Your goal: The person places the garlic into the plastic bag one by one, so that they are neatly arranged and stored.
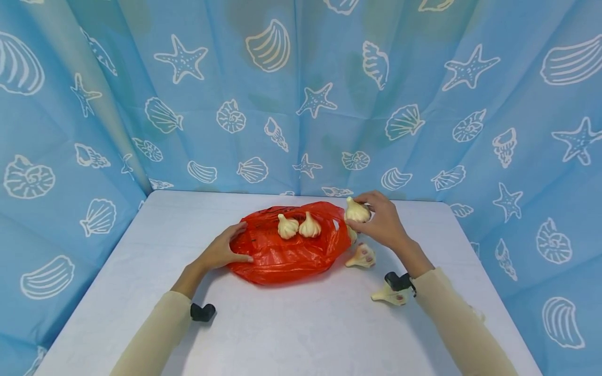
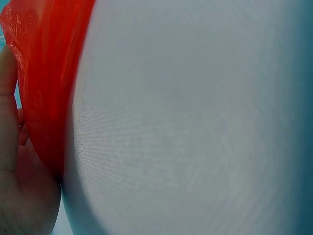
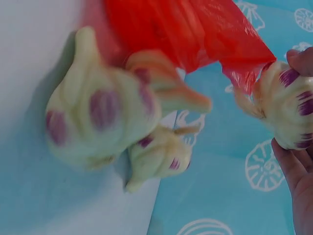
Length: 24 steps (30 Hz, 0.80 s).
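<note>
A red plastic bag lies bulging in the middle of the white table. My left hand holds its left end, thumb at the front and fingers at the back; the left wrist view shows the palm against the plastic. My right hand pinches a garlic bulb between thumb and fingers, held up at the bag's right end. Purple patches mark this bulb in the right wrist view. Two pale garlic bulbs, a left one and a right one, sit at the bag's upper side.
Right of the bag, a garlic bulb lies on the table, with another bulb partly hidden behind the bag's edge. One more bulb lies under my right wrist. A blue seashell-print curtain surrounds the table.
</note>
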Each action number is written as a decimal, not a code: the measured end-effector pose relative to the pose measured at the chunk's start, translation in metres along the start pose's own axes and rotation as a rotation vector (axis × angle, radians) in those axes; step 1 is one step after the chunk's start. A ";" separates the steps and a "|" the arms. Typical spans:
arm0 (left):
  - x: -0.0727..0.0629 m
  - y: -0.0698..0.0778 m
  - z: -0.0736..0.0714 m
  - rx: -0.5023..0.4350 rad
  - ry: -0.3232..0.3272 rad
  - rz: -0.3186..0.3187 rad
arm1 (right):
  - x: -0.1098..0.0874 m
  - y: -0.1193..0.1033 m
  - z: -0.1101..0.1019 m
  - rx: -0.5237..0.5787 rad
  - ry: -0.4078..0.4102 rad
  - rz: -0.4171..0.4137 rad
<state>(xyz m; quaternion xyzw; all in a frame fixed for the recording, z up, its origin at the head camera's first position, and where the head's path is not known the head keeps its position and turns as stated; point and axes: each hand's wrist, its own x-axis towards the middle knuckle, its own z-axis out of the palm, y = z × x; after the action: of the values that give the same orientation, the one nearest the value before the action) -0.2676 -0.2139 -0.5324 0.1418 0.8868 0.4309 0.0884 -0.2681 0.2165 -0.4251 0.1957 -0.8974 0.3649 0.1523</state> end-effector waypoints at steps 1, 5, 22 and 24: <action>0.000 0.000 0.000 0.003 -0.001 0.003 | 0.001 -0.002 0.002 0.008 -0.002 0.000; 0.000 0.000 0.000 -0.005 0.000 0.007 | 0.007 -0.011 0.009 0.044 -0.003 0.001; 0.001 -0.003 -0.001 -0.007 0.003 0.007 | 0.042 -0.062 0.040 0.167 -0.020 -0.154; 0.001 -0.004 -0.001 -0.003 0.000 0.006 | 0.046 -0.068 0.042 0.165 -0.019 -0.172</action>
<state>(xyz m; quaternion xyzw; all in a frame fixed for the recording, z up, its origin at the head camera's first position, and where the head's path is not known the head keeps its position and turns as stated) -0.2696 -0.2165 -0.5351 0.1445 0.8858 0.4324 0.0872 -0.2826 0.1312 -0.3942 0.2872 -0.8456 0.4213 0.1579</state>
